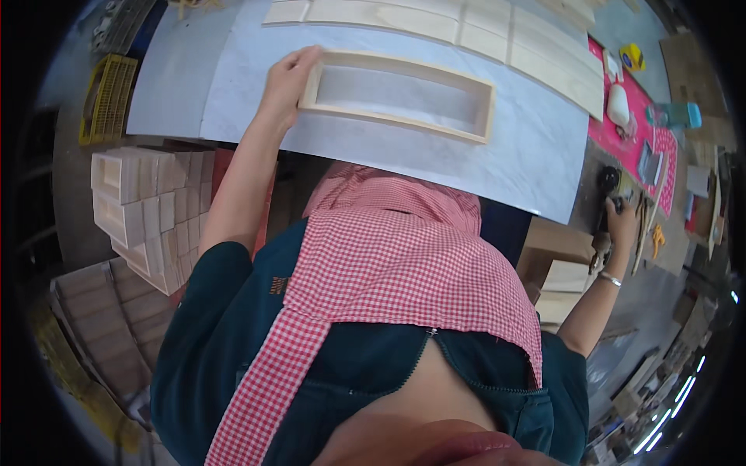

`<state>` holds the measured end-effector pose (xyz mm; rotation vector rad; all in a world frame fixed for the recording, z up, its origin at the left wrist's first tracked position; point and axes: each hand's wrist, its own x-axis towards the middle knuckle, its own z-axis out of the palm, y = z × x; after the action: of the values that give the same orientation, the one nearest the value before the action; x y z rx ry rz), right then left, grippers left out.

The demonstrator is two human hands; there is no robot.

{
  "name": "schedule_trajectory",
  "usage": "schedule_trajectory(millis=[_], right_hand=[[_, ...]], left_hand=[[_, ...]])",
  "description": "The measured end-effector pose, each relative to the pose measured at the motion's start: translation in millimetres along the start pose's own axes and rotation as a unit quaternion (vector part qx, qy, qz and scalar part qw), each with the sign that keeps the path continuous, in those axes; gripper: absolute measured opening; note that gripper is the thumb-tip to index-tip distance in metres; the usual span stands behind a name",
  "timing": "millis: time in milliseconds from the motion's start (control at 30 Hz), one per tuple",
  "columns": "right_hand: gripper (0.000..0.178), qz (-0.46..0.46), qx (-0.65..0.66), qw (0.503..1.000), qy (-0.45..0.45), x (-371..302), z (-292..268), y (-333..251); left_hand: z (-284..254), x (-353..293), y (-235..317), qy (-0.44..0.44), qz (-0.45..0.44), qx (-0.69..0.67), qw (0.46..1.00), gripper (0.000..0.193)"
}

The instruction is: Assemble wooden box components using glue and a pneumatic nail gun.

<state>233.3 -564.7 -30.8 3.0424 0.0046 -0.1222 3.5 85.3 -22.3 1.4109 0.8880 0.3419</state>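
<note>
A long, narrow rectangular frame (404, 119) of pale wood rests on the white tabletop in front of me. My left hand (289, 81) is closed round its left short end. The tabletop shows through the middle of the frame. Out to the right, beyond the table edge, my right hand (622, 223) has its fingers curled at a black tool (608, 180) with a rounded end. That tool is small in view and partly covered by the fingers, so its exact kind is unclear.
Flat wooden boards (381, 19) lie along the table's far side. Stacked wooden boxes (144, 182) stand at the left, below a yellow crate (109, 97). On a pink cloth (602, 128) at the right are a white bottle (618, 105) and a teal cup (684, 116). Orange-handled pliers (658, 241) lie nearby.
</note>
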Motion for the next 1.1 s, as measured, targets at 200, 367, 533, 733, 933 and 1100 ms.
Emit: schedule_trajectory(millis=[200,367,533,733,933,1100], right_hand=[[0.047,0.047,-0.022,0.972,-0.230,37.0,-68.2,-28.9],[0.053,-0.066,0.153,0.984,-0.058,122.2,-43.7,28.2],[0.072,-0.061,0.113,0.975,0.180,183.8,-1.8,-71.2],[0.090,0.021,0.033,0.992,0.117,226.9,30.1,-99.2],[0.077,0.088,0.180,0.959,0.202,208.8,24.6,-89.7],[0.061,0.086,0.519,0.805,0.274,124.4,-32.6,-157.2]], left_hand=[[-4.0,-8.7,-18.0,0.087,0.111,0.051,0.989,0.035],[-24.0,-26.3,-28.3,0.183,0.193,0.072,0.961,0.029],[-23.2,-46.7,-34.1,0.172,0.168,0.112,0.964,0.032],[-40.6,-59.7,-47.2,0.151,0.140,0.122,0.971,0.026],[-26.3,-66.4,-56.4,0.092,0.280,0.243,0.924,0.034],[-33.3,-62.3,-64.1,0.035,0.291,0.252,0.922,0.050]])
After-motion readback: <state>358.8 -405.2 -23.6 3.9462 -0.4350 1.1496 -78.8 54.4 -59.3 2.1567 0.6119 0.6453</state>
